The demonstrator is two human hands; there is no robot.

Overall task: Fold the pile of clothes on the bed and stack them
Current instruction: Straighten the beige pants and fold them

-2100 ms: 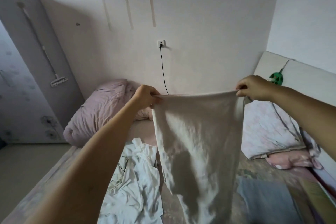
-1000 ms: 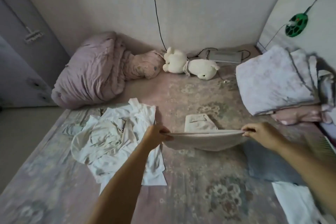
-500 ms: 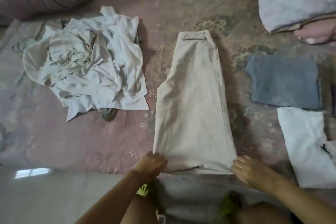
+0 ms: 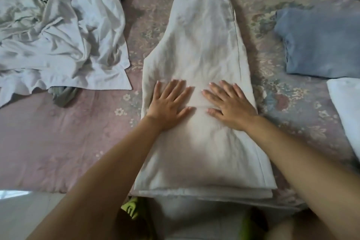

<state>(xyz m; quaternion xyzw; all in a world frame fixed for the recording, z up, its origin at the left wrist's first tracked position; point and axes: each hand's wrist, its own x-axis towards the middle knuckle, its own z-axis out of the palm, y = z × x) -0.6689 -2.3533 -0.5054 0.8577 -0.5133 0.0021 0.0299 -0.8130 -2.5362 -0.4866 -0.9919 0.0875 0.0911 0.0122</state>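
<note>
Both grips, left hand (image 4: 169,105) and right hand (image 4: 229,105), lie spread flat on seemingly folded trousers (image 4: 202,48).

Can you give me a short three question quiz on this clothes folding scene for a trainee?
1. True or false: both hands lie flat on the beige trousers.
2. What lies beside the trousers on the person's right? A) a folded blue garment B) a green towel C) a black jacket
3. Fill in: the unfolded white pile lies to the person's ____.

Key
1. True: left hand and right hand press it with straight fingers.
2. A, the folded blue garment.
3. Left.
</note>
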